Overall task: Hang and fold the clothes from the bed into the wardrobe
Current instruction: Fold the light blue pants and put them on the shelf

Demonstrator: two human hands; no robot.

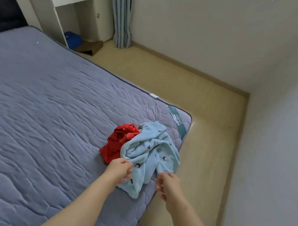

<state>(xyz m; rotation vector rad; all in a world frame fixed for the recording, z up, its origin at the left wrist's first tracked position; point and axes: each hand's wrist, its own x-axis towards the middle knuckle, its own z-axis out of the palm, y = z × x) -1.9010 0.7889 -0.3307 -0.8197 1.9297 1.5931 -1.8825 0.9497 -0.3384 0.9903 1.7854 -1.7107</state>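
A crumpled light blue garment (151, 150) with small dark bird prints lies near the foot corner of the bed (42, 110). A red garment (118, 142) is bunched against its left side, partly under it. My left hand (119, 170) pinches the blue fabric at its near left edge. My right hand (167, 185) has its fingers curled at the garment's near right edge; whether it grips the cloth I cannot tell. The wardrobe is not in view.
The bed has a grey-blue quilted cover. A white desk with drawers (70, 1) stands past the bed, with a blue bag (73, 40) and a brown box (89, 47) beneath it. A grey curtain (121, 13) hangs beside it. Beige floor (193, 92) runs along the bed's right side to the walls.
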